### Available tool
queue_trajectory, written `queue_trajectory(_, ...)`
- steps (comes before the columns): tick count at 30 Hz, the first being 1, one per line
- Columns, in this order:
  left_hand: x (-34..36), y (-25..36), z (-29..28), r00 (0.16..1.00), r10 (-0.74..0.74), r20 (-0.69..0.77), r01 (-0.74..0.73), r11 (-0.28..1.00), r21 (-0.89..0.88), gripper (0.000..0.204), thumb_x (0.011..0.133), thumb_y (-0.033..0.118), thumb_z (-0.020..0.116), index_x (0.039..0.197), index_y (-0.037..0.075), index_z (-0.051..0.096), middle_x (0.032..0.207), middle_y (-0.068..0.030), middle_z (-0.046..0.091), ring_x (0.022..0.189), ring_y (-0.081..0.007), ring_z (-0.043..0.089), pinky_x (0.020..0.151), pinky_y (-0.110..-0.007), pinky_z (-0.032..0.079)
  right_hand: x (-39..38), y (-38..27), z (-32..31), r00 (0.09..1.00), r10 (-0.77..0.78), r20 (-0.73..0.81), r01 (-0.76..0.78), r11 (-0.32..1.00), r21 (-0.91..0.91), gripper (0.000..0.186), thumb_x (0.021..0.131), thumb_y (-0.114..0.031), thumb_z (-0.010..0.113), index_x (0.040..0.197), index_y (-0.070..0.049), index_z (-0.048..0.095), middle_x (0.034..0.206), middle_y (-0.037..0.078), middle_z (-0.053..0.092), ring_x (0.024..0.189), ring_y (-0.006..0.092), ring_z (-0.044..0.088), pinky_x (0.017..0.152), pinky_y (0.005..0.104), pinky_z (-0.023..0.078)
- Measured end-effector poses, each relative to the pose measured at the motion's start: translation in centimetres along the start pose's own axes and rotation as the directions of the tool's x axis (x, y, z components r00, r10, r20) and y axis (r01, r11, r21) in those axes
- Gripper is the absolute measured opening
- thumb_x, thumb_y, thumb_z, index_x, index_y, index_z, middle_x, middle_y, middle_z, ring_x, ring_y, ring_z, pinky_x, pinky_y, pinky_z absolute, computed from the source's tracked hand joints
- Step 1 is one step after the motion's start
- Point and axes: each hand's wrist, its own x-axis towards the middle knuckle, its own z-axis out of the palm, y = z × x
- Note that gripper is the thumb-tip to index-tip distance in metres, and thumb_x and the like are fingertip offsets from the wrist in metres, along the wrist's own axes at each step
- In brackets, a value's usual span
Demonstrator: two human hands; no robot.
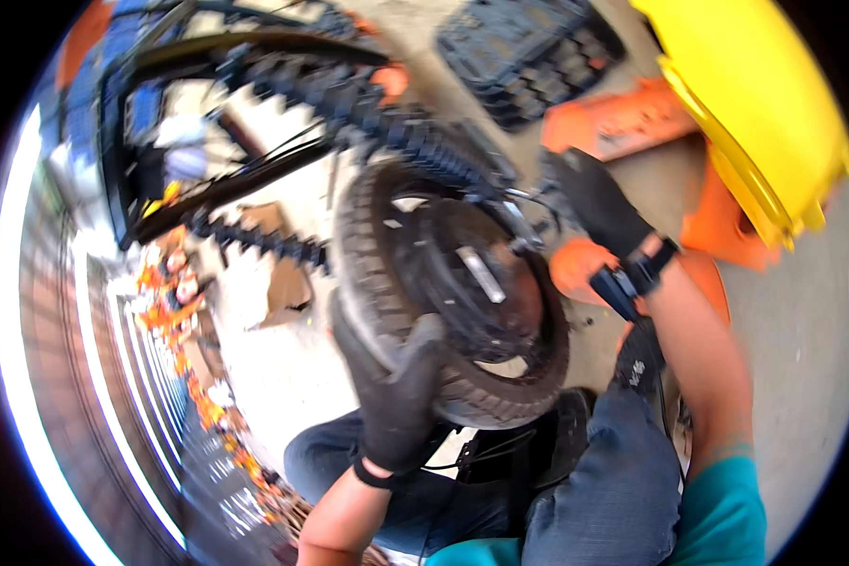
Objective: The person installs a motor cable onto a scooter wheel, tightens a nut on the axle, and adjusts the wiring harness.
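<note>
A wheel (360, 247) with a knobby black tyre and a dark hub stands tilted in front of me, between my knees. My left hand (391, 382), in a black glove, grips the tyre's near left edge, thumb on the sidewall and fingers round the tread. Beside the hub's right side, by a metal fork end (521, 224) and a thin cable, is my right hand (596, 200), also gloved. Its fingers are blurred, so I cannot tell whether they hold anything. A spring shock absorber (387, 132) with dark coils runs from the black frame (226, 49) down to the wheel.
An open black tool case (528, 57) lies at the far right. Orange body panels (623, 123) and a large yellow panel (774, 104) rest near it. Left of the wheel are a second coil spring (259, 243) and a piece of cardboard (278, 294). Orange items line the left side.
</note>
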Motion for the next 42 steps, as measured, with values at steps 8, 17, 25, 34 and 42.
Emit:
queue_trajectory(8,-0.2,-2.4,-1.1,0.978,0.206,-0.008,-0.205,0.976,0.079,0.093,0.081,0.004,0.073,0.149,-0.003,0.01,0.137,-0.0204,0.043,0.124,-0.0261,0.049,0.103,-0.039,0.043,0.8,4.4,-0.6,0.933,-0.28,0.225,0.342,0.883,-0.321,0.036,0.099,-0.009,0.043,0.133,0.001,0.048,0.088,0.021,0.059,0.078,0.0345,0.057,0.07,0.0414,0.047)
queue_trajectory(17,-0.3,-2.2,-1.0,0.904,0.423,0.059,-0.42,0.857,0.299,0.096,0.08,0.01,0.078,0.146,-0.01,0.012,0.134,-0.0269,0.044,0.121,-0.0299,0.053,0.102,-0.04,0.045,0.6,3.9,-1.1,0.883,-0.41,0.227,0.462,0.844,-0.273,0.04,0.096,-0.001,0.046,0.135,0.004,0.047,0.095,0.018,0.059,0.081,0.0304,0.058,0.072,0.0382,0.049)
queue_trajectory(25,-0.2,-2.4,-1.0,0.959,0.283,0.004,-0.282,0.954,0.1,0.095,0.079,0.007,0.076,0.147,-0.008,0.012,0.135,-0.0231,0.045,0.122,-0.0275,0.052,0.102,-0.039,0.045,0.5,2.7,0.9,0.983,-0.183,0.008,0.182,0.983,0.018,0.038,0.106,-0.029,0.04,0.088,0.001,0.056,0.078,0.006,0.056,0.069,0.0134,0.054,0.07,0.0286,0.045)
queue_trajectory(34,-0.3,-2.4,-0.7,0.951,0.309,-0.009,-0.305,0.942,0.142,0.089,0.08,0.006,0.074,0.146,-0.007,0.016,0.136,-0.0215,0.044,0.122,-0.0259,0.051,0.103,-0.038,0.043,1.1,6.1,0.7,0.958,-0.285,0.034,0.287,0.941,-0.179,0.021,0.093,-0.001,0.047,0.112,0.006,0.055,0.095,0.019,0.057,0.089,0.0335,0.057,0.078,0.0403,0.048)
queue_trajectory(42,-0.5,-1.9,-1.3,0.957,0.291,0.002,-0.289,0.949,0.128,0.089,0.08,0.007,0.075,0.146,-0.008,0.017,0.136,-0.0218,0.044,0.122,-0.0266,0.05,0.103,-0.039,0.042,1.1,6.5,1.3,0.932,-0.36,0.047,0.356,0.878,-0.321,0.02,0.09,0.0,0.049,0.108,0.005,0.055,0.096,0.019,0.058,0.088,0.035,0.058,0.076,0.0417,0.048)
